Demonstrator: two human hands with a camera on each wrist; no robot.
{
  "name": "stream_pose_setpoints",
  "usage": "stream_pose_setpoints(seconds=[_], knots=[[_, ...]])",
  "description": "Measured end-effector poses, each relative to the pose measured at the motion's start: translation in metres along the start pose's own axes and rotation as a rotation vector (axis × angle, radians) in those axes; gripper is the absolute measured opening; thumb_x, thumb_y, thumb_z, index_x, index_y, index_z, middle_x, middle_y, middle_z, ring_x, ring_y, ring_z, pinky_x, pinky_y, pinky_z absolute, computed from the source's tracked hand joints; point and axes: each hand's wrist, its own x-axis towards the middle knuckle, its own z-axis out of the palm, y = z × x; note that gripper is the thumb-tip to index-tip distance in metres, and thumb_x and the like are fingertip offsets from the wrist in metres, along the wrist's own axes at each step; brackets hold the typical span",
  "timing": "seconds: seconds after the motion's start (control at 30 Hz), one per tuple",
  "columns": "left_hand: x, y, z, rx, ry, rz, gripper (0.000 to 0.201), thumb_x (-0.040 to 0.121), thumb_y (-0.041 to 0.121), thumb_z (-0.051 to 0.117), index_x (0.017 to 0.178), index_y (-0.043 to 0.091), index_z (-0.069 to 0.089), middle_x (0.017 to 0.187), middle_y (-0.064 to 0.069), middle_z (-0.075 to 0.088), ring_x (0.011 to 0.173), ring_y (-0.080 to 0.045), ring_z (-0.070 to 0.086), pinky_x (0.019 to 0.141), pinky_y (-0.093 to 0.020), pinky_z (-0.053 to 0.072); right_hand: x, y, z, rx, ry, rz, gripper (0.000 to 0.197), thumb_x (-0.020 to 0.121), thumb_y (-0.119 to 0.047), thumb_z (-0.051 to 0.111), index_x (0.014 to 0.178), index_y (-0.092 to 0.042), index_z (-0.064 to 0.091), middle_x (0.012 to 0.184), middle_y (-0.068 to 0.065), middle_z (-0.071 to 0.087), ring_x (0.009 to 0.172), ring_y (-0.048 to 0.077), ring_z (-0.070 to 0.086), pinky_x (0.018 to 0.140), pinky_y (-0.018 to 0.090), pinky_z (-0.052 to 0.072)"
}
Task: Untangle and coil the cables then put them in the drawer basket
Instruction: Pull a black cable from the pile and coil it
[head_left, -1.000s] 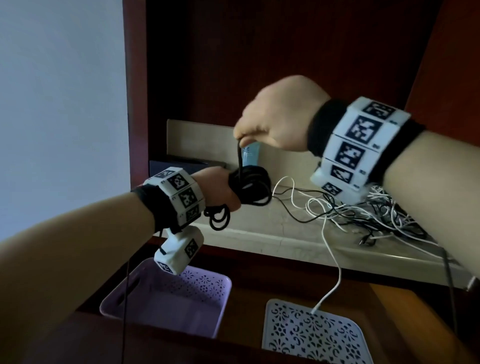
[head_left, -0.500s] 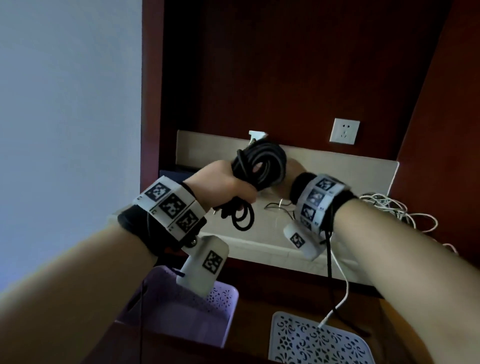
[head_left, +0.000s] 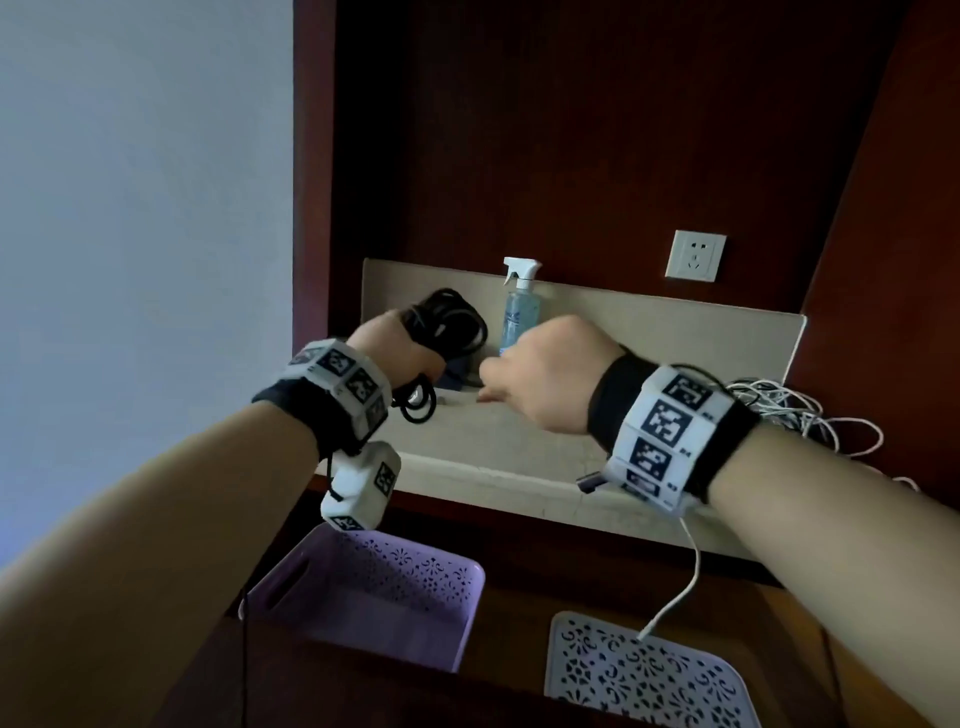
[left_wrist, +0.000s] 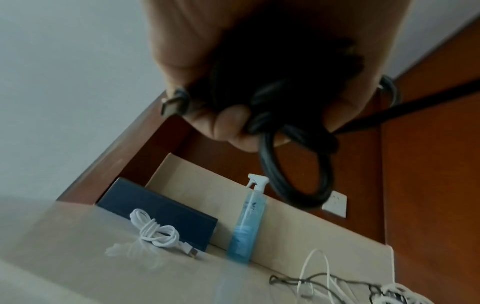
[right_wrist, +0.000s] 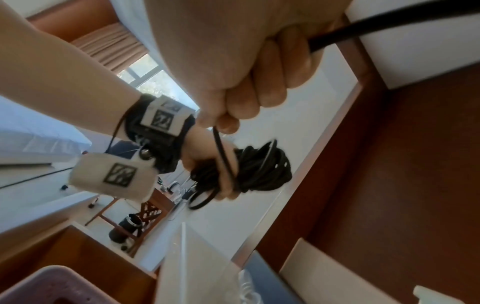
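Note:
My left hand (head_left: 397, 356) grips a coiled black cable (head_left: 449, 322) above the left end of the beige counter (head_left: 493, 452); in the left wrist view a loop of the black cable (left_wrist: 296, 176) hangs below my fingers. Just right of the coil, my right hand (head_left: 543, 374) pinches the black cable's thin free strand (right_wrist: 222, 150), which runs down to the coil (right_wrist: 262, 170). A tangle of white and black cables (head_left: 789, 410) lies at the counter's right end. A purple basket (head_left: 374, 597) and a white basket (head_left: 639, 675) stand in the drawer below.
A blue spray bottle (head_left: 521, 306) stands against the back panel, a wall socket (head_left: 696, 255) to its upper right. A dark blue box (left_wrist: 155, 209) and a coiled white cable (left_wrist: 153, 232) lie at the counter's left. One white cable (head_left: 680, 587) hangs into the white basket.
My right hand went from above the coil, down behind it, and out to its right, carrying the free strand around. My left hand raised the coil slightly.

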Motion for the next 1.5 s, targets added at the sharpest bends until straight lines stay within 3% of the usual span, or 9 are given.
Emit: stream_pose_setpoints(seconds=[0.1, 0.27, 0.4, 0.67, 0.77, 0.93, 1.13, 1.33, 1.5], knots=[[-0.008, 0.013, 0.010, 0.200, -0.061, 0.140, 0.016, 0.084, 0.013, 0.060, 0.097, 0.002, 0.060, 0.095, -0.014, 0.063, 0.090, -0.029, 0.059, 0.066, -0.029, 0.040, -0.002, 0.016, -0.015, -0.007, 0.017, 0.036, 0.030, 0.101, -0.032, 0.026, 0.106, -0.018, 0.051, 0.093, 0.000, 0.060, 0.084, 0.023, 0.055, 0.059, 0.032, 0.032], [-0.011, -0.012, 0.004, -0.299, -0.095, -0.027, 0.011, 0.075, 0.010, 0.070, 0.073, 0.010, 0.059, 0.064, -0.006, 0.058, 0.057, -0.020, 0.052, 0.050, -0.026, 0.040, -0.027, 0.066, -0.001, 0.180, 0.005, 0.467, 0.031, 0.100, -0.030, 0.028, 0.113, -0.025, 0.056, 0.102, 0.006, 0.063, 0.093, 0.028, 0.058, 0.068, 0.030, 0.038], [-0.016, -0.026, 0.010, -0.311, -0.162, -0.069, 0.013, 0.075, 0.007, 0.072, 0.075, 0.012, 0.060, 0.065, -0.005, 0.060, 0.055, -0.018, 0.056, 0.051, -0.026, 0.044, -0.039, 0.103, 0.023, 0.520, 0.016, 0.867, 0.028, 0.099, -0.034, 0.035, 0.104, -0.021, 0.058, 0.103, 0.009, 0.062, 0.087, 0.027, 0.052, 0.069, 0.032, 0.032], [-0.004, -0.031, 0.016, -0.300, -0.037, -0.135, 0.028, 0.077, 0.019, 0.075, 0.097, 0.010, 0.058, 0.086, -0.006, 0.063, 0.067, -0.015, 0.057, 0.054, -0.023, 0.043, -0.023, 0.069, 0.062, 0.589, -0.389, 0.725, 0.028, 0.099, -0.024, 0.039, 0.123, -0.017, 0.051, 0.119, 0.005, 0.059, 0.098, 0.024, 0.055, 0.074, 0.027, 0.039], [0.001, -0.024, 0.024, -0.140, -0.043, -0.087, 0.047, 0.078, 0.023, 0.074, 0.118, 0.009, 0.053, 0.105, -0.007, 0.061, 0.090, -0.020, 0.058, 0.074, -0.028, 0.046, -0.002, 0.050, 0.065, 0.837, -0.220, 0.738, 0.035, 0.093, -0.031, 0.050, 0.125, -0.019, 0.045, 0.111, 0.007, 0.058, 0.095, 0.025, 0.057, 0.075, 0.026, 0.041], [0.002, -0.017, 0.033, -0.030, -0.082, -0.001, 0.043, 0.079, 0.025, 0.074, 0.114, 0.010, 0.054, 0.094, -0.002, 0.059, 0.083, -0.016, 0.055, 0.070, -0.026, 0.043, 0.019, 0.034, 0.039, 1.194, 0.165, 0.600, 0.019, 0.097, -0.030, 0.043, 0.099, -0.016, 0.057, 0.072, -0.004, 0.052, 0.057, 0.006, 0.045, 0.052, 0.019, 0.035], [0.009, -0.050, 0.015, -0.879, -0.062, -0.295, 0.015, 0.078, 0.012, 0.072, 0.081, 0.003, 0.060, 0.058, -0.006, 0.058, 0.050, -0.019, 0.052, 0.051, -0.027, 0.042, -0.024, 0.066, 0.036, 1.123, 0.277, 0.664, 0.037, 0.097, -0.035, 0.041, 0.064, -0.022, 0.050, 0.067, 0.008, 0.048, 0.064, 0.016, 0.046, 0.060, 0.027, 0.034], [0.006, -0.055, 0.003, -1.171, -0.017, -0.337, 0.016, 0.084, 0.005, 0.057, 0.069, 0.005, 0.053, 0.053, -0.009, 0.050, 0.039, -0.016, 0.046, 0.039, -0.020, 0.037, -0.034, 0.058, 0.043, 0.909, -0.441, 0.625, 0.046, 0.097, -0.046, 0.032, 0.068, -0.020, 0.056, 0.064, -0.004, 0.053, 0.058, 0.009, 0.046, 0.064, 0.023, 0.036], [-0.005, -0.029, 0.006, -1.129, -0.046, -0.289, 0.022, 0.086, 0.003, 0.055, 0.064, 0.001, 0.055, 0.048, -0.008, 0.051, 0.042, -0.018, 0.047, 0.049, -0.026, 0.038, -0.002, 0.034, 0.031, 1.002, -0.396, 0.544, 0.054, 0.097, -0.048, 0.025, 0.093, -0.011, 0.063, 0.076, -0.002, 0.064, 0.066, 0.010, 0.057, 0.064, 0.007, 0.040]])
